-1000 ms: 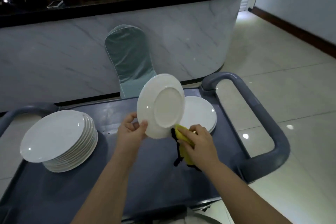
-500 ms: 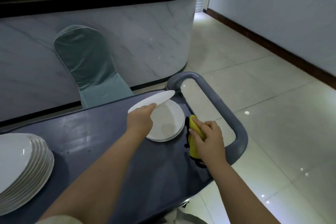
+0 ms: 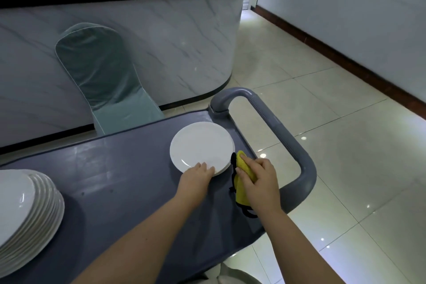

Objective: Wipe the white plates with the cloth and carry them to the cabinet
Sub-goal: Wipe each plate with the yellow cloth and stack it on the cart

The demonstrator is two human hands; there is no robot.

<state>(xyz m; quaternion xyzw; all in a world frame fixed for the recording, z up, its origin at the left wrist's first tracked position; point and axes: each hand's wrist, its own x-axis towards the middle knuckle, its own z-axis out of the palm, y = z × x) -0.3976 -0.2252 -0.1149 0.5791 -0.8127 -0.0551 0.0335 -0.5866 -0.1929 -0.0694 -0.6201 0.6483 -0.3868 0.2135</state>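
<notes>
We are judging the task early: a small pile of white plates (image 3: pixel 201 145) is lying at the right end of the cart (image 3: pixel 115 168), a tall stack (image 3: pixel 30 210) is waiting at the left, and no cabinet is showing. Our left hand (image 3: pixel 198 174) is laying fingers on the pile's near rim; whether it is pinching, we cannot tell. Our right hand (image 3: pixel 259 181) is gripping the yellow cloth (image 3: pixel 245 167) just beside that rim.

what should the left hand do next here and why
Probably lift the left hand off the top plate and reach for the tall stack at the left end of the cart. That plate already lies flat on the lower plate, the hand only rests on its near rim, and the right hand grips the yellow cloth beside it.
</notes>
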